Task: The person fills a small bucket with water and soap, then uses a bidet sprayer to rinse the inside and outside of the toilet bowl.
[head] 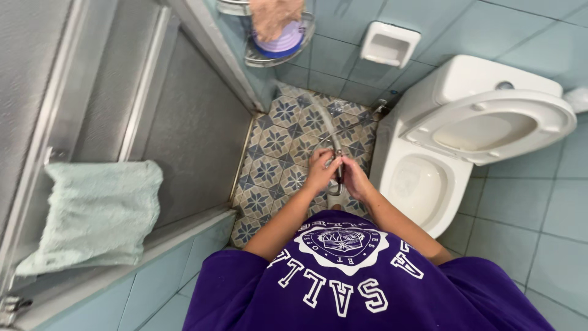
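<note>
Fingers of left hand (320,169) and right hand (355,179) pinch a metal bidet sprayer (338,173) between them, above the patterned floor tiles (275,144), just beside the open toilet (429,178).

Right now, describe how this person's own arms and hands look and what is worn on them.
Both forearms are bare; no sleeve reaches them. The left hand and right hand show no gloves, and no rings, watch or bracelets can be made out. The person wears a purple shirt with white block lettering and a round white crest.
</note>
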